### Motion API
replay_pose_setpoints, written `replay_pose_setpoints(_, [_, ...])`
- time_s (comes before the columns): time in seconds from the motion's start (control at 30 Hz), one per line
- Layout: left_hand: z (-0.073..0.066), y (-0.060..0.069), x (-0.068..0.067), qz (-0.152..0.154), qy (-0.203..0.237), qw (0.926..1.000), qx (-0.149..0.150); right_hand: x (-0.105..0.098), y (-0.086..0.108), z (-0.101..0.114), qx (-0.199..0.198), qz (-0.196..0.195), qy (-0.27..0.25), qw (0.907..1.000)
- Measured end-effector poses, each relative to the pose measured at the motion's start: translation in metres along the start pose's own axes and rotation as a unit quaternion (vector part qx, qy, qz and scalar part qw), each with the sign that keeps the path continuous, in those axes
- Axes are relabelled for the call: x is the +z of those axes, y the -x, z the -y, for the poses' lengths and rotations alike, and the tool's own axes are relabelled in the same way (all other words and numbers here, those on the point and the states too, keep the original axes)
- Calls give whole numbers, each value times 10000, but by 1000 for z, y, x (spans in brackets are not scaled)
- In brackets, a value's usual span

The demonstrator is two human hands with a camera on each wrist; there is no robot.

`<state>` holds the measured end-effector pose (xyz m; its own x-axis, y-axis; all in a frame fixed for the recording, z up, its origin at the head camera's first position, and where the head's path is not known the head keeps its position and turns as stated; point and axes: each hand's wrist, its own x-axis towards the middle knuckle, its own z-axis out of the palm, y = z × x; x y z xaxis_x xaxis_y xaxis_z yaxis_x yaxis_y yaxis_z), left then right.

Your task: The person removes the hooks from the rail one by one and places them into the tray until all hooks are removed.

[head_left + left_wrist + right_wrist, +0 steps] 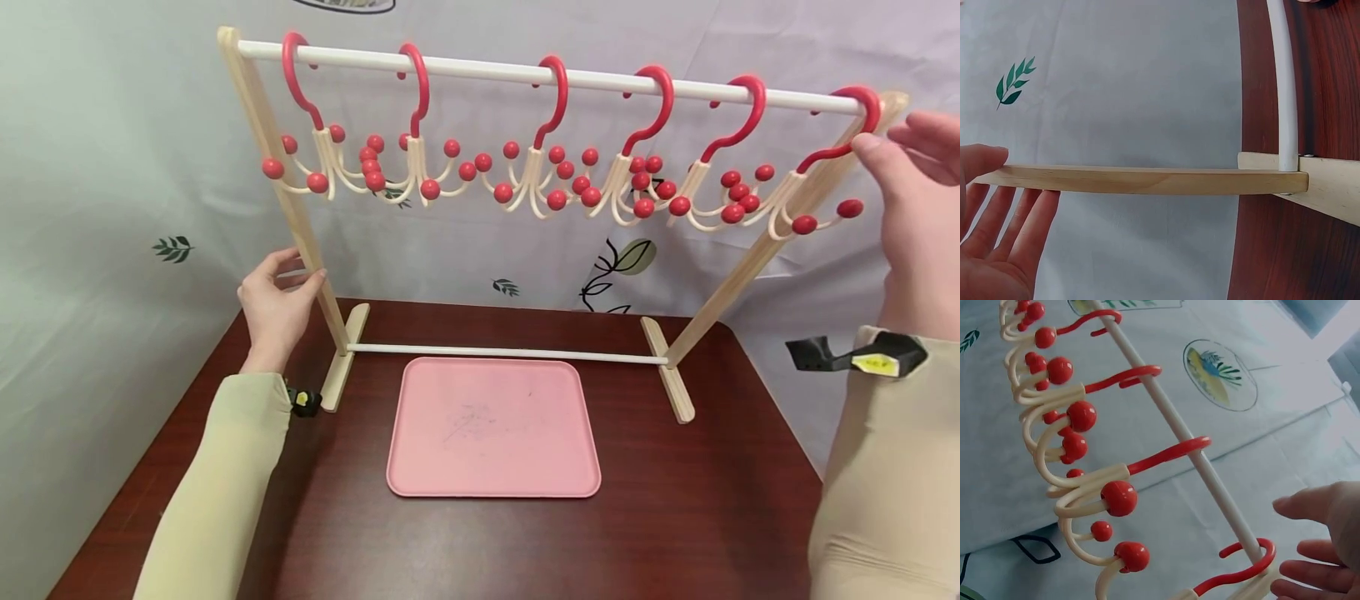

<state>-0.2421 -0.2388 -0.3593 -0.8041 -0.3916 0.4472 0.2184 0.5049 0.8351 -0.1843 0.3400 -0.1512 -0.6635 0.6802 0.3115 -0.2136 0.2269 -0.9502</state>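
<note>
Pinching the left post [1147,181] with the left grip [276,312] probably steadies the rack [738,283] on the worktop [495,550]; the right grip [926,217] is spread beside the end hanger [787,196] on the top rod [480,69], so I'd nudge the hanger gently, no yanking.

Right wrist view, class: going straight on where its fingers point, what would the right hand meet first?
The right hand would probably meet the nearest red hook first, though depth is unclear.
</note>
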Motion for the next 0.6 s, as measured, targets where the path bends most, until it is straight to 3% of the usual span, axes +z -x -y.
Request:
replay_pose_setpoints(0.27, [1,0,1,4,34,10000,69,7,-9,0,284,146,260,9992])
replay_pose_setpoints(0.6, [5,-2,1,-26,132,9999,106,19,-13,-6,11,128,-27,9999])
